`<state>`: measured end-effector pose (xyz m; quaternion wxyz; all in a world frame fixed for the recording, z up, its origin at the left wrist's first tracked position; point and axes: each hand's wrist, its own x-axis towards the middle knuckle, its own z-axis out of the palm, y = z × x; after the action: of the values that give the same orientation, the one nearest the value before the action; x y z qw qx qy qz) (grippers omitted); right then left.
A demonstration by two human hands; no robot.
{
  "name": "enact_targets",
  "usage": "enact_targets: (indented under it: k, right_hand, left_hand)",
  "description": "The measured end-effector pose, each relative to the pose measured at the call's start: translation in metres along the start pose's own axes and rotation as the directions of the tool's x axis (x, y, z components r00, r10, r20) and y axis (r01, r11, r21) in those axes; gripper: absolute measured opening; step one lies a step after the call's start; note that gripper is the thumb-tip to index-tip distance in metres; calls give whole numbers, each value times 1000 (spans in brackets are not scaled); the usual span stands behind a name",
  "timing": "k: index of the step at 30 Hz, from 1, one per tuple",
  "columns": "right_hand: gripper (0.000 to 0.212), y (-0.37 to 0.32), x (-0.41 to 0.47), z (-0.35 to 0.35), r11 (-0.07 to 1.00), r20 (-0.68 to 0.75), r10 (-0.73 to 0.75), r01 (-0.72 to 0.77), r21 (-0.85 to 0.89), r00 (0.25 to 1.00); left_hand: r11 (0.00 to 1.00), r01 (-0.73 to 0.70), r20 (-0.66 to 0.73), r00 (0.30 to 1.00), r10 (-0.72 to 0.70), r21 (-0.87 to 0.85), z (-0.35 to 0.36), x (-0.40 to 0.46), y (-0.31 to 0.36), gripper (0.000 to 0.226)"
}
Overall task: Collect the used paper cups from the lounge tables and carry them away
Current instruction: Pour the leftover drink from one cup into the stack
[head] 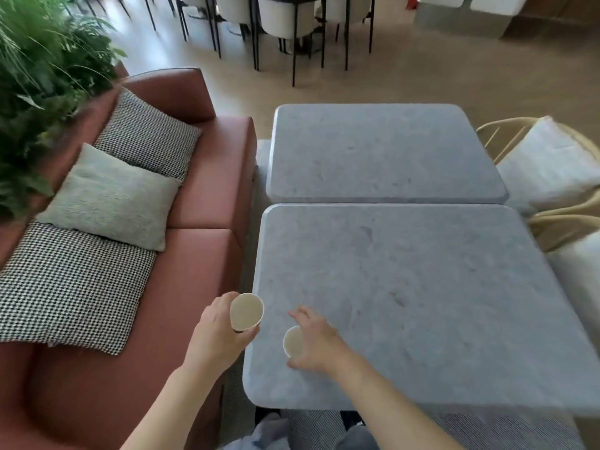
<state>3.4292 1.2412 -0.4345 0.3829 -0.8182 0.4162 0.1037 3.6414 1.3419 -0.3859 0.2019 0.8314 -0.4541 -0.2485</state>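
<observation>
left hand (216,332) grips paper cup (246,311); right hand (319,341) curls round 2nd cup (293,341) on worktop (422,303). prob light, crushable: hold sidewall gently.

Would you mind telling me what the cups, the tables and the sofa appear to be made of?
The cups look like paper: matte cream, thin rolled rims. The tables seem stone, perhaps marble: grey, mottled, matte. The sofa is probably leather or imitation: smooth rust-brown, faint sheen.
</observation>
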Motion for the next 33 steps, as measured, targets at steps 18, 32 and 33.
enact_targets:
  k: [18,32,33]
  right_hand:
    - [78,102,-36,-20,993,-171,106,-94,77,980]
    - [83,236,-109,-82,978,-270,195,-166,124,943]
    - [83,246,-114,-82,979,-266,192,-165,118,945]
  left_hand:
    - [999,10,101,995,-6,-40,69,8,51,71]
    - [996,-66,197,977,75,-51,201,16,149,74]
    - [996,-75,212,974,84,-52,212,14,155,75]
